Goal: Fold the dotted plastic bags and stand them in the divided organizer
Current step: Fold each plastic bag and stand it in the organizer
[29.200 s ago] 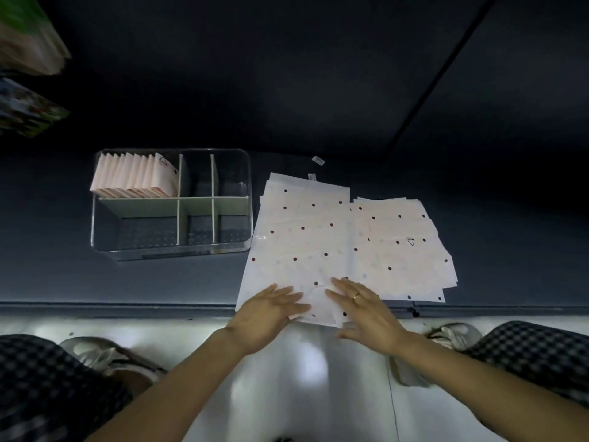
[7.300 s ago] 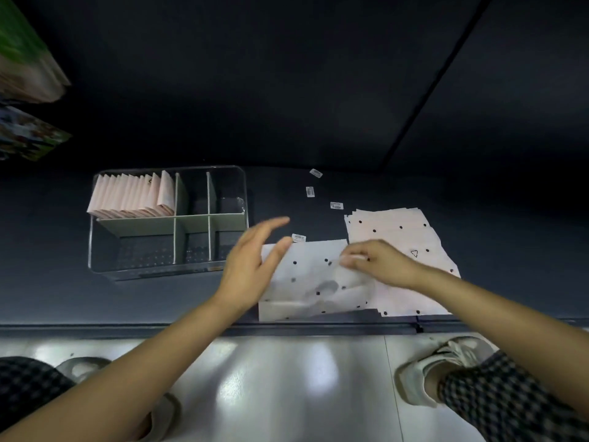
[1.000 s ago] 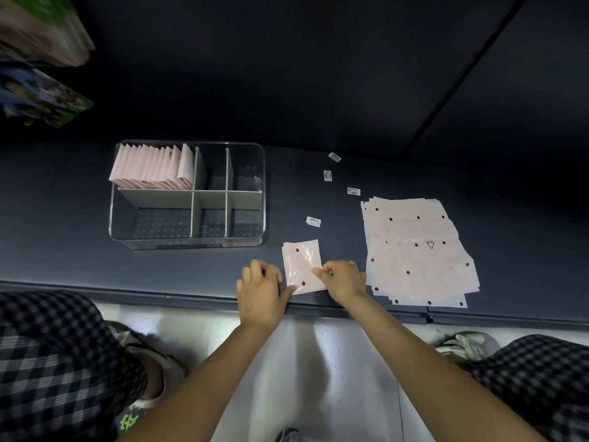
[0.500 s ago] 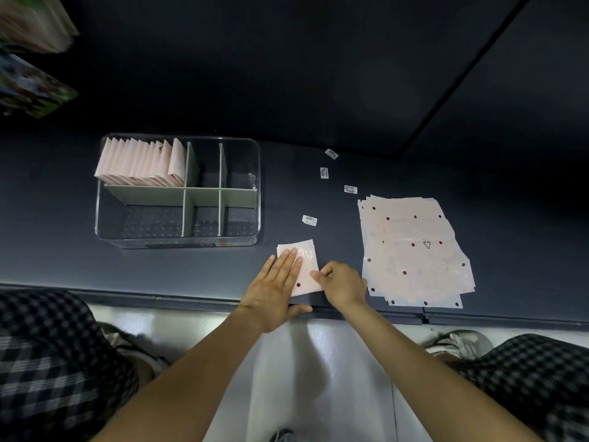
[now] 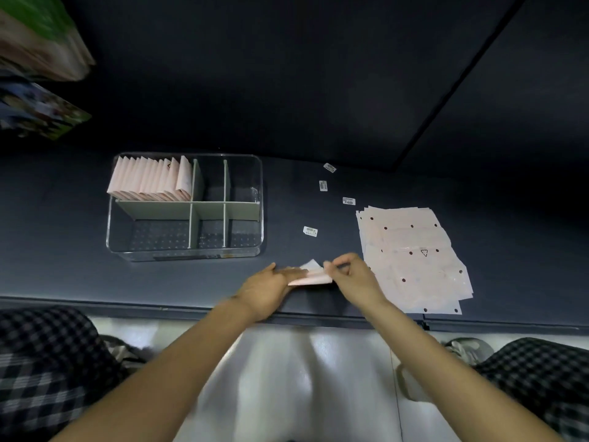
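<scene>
Head view: both hands [image 5: 318, 282] on folded bag [image 5: 314, 274]

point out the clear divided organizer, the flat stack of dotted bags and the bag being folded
clear plastic divided organizer [image 5: 258, 199]: head view, right wall
flat stack of pink dotted plastic bags [image 5: 411, 260]: head view, top sheet's middle
small folded pink bag [image 5: 314, 275]: head view, between the hands

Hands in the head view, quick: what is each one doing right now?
Left hand: fingers straight, pressing flat on the folded bag.
Right hand: fingers curled, pinching the same bag's right edge.
</scene>
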### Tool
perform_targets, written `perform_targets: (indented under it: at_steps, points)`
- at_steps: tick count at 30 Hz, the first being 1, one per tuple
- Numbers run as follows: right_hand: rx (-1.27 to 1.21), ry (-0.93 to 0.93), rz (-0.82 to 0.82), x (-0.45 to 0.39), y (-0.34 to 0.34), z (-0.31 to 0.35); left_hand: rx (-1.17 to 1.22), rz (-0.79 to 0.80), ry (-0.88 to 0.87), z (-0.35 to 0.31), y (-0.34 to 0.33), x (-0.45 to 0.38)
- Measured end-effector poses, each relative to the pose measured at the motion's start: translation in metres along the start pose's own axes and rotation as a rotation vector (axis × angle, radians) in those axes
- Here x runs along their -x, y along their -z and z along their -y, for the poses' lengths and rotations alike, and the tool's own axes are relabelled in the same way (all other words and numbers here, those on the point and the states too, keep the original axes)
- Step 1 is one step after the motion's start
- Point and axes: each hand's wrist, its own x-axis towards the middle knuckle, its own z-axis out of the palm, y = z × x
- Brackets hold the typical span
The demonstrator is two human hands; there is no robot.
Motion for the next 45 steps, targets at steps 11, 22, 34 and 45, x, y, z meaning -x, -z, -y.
perform_targets:
  at_steps: [11,22,34,45]
  points:
    - [0.500,0.450,0.469,0.007,-0.006,0.113,0.015,0.150,-0.130,0.010,0.149,0.026]
    - [-0.150,0.075,0.493,-0.048,-0.050,0.213,-0.363,-0.435,0.253,0.142,0.178,0.031]
    - [-0.028,-0.016,0.273,-0.093,-0.148,0.252,-0.212,-0.486,0.430,0.188,0.159,0.018]
    - [0.511,0.128,0.061,-0.091,-0.201,0.262,0.140,-0.652,0.382,0.178,0.163,0.011]
